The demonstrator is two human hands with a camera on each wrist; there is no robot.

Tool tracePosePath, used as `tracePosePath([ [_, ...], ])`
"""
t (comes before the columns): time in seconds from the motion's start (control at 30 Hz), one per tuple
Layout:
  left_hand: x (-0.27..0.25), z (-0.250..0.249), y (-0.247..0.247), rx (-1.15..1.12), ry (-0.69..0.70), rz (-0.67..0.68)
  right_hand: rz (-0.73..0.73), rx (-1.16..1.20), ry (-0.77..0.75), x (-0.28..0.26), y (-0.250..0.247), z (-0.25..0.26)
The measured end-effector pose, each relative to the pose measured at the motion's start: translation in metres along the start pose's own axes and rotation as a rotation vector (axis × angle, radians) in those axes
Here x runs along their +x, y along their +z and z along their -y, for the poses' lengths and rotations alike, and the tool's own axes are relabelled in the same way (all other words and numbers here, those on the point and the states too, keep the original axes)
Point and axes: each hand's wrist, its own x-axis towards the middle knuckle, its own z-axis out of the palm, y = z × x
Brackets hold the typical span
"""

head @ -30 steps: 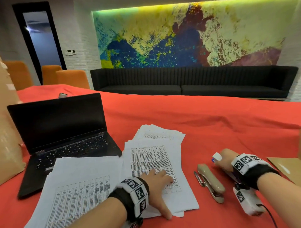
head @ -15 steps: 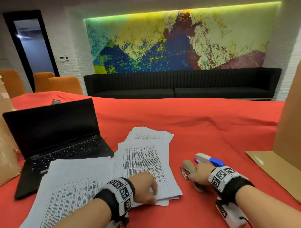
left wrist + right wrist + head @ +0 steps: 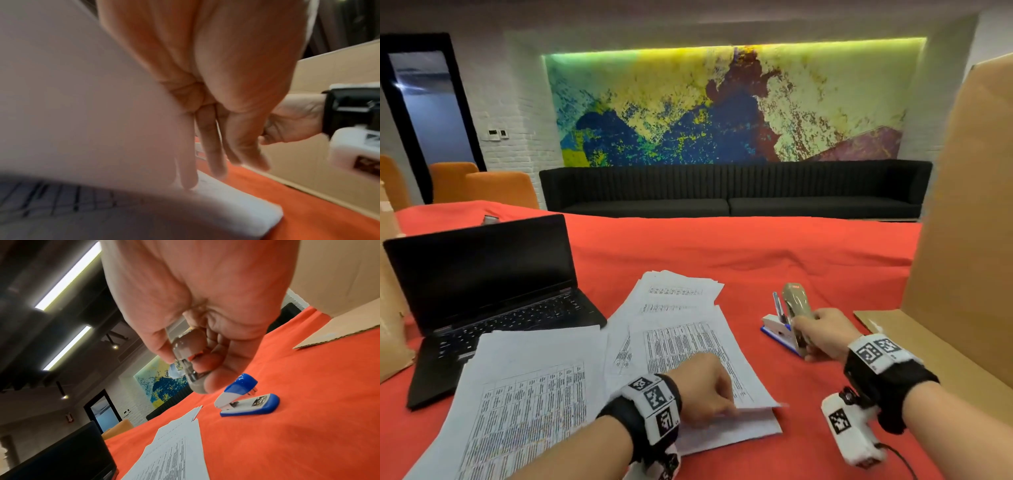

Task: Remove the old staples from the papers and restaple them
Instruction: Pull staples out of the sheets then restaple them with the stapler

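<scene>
A stapled packet of printed papers (image 3: 681,346) lies on the red cloth in front of me. My left hand (image 3: 717,401) pinches its near right corner and lifts the top sheets; in the left wrist view the raised sheet (image 3: 82,97) covers one finger, and the other fingers (image 3: 213,146) point down in front of it. My right hand (image 3: 806,330) grips a beige stapler (image 3: 796,305) by its rear end, lifted off the table and tilted nose up. The right wrist view shows the same hand (image 3: 197,369) curled round the stapler (image 3: 185,345). A blue-and-white stapler (image 3: 774,327) (image 3: 246,404) lies open on the cloth beside it.
Another paper stack (image 3: 674,291) lies behind the packet, and a larger one (image 3: 527,387) to its left overlaps an open black laptop (image 3: 482,274). A tall cardboard box (image 3: 969,222) with a flat flap (image 3: 928,349) stands at the right. Red cloth (image 3: 756,257) stretches beyond.
My right hand has picked up the beige stapler and raised it from the cloth. My left hand went from lying flat on the packet to pinching and lifting its corner.
</scene>
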Motion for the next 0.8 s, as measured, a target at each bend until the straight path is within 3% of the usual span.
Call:
tracePosePath([
  [0.1,-0.002,-0.008,0.007,-0.042,-0.044,0.042,0.031,-0.002,-0.021,-0.015,-0.005,-0.004],
  [0.3,-0.010,-0.005,0.018,0.299,-0.071,0.137,0.097,-0.011,-0.010,-0.038,-0.005,-0.016],
  [0.47,-0.016,-0.007,0.013,0.266,-0.041,0.155,0.128,-0.049,-0.003,-0.043,0.000,-0.021],
  [0.57,-0.019,-0.008,0.007,0.173,-0.026,0.088,0.126,-0.046,-0.007,-0.046,0.003,-0.020],
  [0.7,-0.026,-0.016,0.005,0.211,0.016,-0.059,0.123,-0.031,-0.019,-0.052,0.001,-0.015],
  [0.8,-0.027,-0.022,0.007,0.152,0.037,-0.075,0.113,-0.028,-0.042,-0.056,-0.003,-0.010],
])
